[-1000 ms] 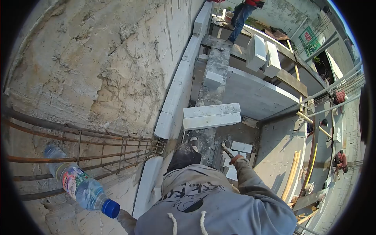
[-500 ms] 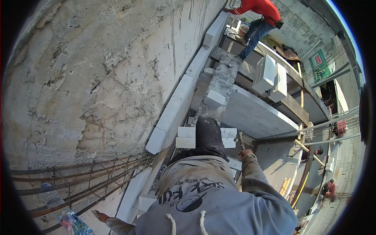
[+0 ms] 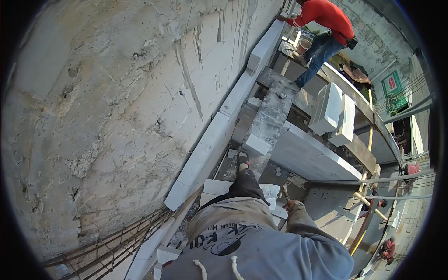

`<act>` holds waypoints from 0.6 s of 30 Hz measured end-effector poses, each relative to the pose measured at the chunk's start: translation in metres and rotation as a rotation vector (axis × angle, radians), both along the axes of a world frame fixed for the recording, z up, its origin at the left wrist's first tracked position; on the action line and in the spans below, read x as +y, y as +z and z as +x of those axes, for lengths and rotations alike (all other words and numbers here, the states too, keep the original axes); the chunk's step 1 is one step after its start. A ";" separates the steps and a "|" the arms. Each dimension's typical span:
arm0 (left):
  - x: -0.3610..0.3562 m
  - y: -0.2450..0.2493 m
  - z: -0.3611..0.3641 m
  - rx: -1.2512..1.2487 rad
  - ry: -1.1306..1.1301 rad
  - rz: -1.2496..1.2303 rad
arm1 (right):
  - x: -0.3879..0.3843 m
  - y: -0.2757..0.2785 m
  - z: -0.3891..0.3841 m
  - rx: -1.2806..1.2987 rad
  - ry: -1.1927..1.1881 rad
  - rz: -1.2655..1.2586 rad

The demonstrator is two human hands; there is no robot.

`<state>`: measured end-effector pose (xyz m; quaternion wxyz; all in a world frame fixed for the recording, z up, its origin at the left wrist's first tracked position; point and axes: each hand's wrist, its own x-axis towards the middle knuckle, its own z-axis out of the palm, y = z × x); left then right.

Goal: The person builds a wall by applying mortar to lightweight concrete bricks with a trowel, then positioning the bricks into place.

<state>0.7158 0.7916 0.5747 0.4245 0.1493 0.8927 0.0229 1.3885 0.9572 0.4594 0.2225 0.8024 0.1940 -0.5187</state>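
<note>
My right hand (image 3: 293,205) is closed around the handle of what looks like a hammer (image 3: 285,190), held out beside my body. Of my left hand (image 3: 167,264), only a sliver shows at the sweatshirt's lower left edge; its fingers are hidden. My foot (image 3: 243,160) rests on the dusty plank (image 3: 269,112), close to a loose white block (image 3: 256,145). More white blocks (image 3: 217,187) lie crosswise beneath my leg. On my left, a row of white blocks (image 3: 205,144) runs along the rough wall (image 3: 116,121).
A person in red (image 3: 329,21) bends at the plank's far end, touching the wall. Two white blocks (image 3: 326,108) stand on boards at right. A rebar cage (image 3: 112,247) juts out at lower left. Bamboo poles (image 3: 371,198) and more people (image 3: 388,249) are lower right.
My view has shifted, and my foot now shows ahead on the plank. My left hand, open near the rebar and a bottle before, has drawn in beside my body. The right hand keeps its tool.
</note>
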 end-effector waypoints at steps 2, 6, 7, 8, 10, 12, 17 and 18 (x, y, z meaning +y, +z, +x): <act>0.077 0.008 0.033 -0.094 -0.164 -0.064 | 0.046 0.006 0.021 0.035 0.119 -0.041; 0.280 0.048 0.107 -0.135 -0.456 -0.044 | 0.121 0.022 0.065 -0.015 0.045 0.135; 0.340 0.065 0.132 -0.126 -0.500 0.007 | 0.132 0.024 0.079 0.027 0.095 0.209; 0.394 0.084 0.160 -0.129 -0.510 0.076 | 0.141 0.026 0.091 0.020 0.080 0.219; 0.483 0.052 0.176 -0.285 -0.466 0.437 | 0.165 0.027 0.120 0.018 -0.131 0.189; 0.559 0.094 0.260 -0.402 -0.418 0.726 | 0.195 0.071 0.133 -0.020 -0.151 0.215; 0.609 0.063 0.340 -0.465 -0.505 0.511 | 0.189 0.078 0.167 -0.119 -0.123 0.252; 0.622 0.050 0.349 -0.464 -0.516 0.535 | 0.206 0.069 0.178 -0.083 -0.208 0.240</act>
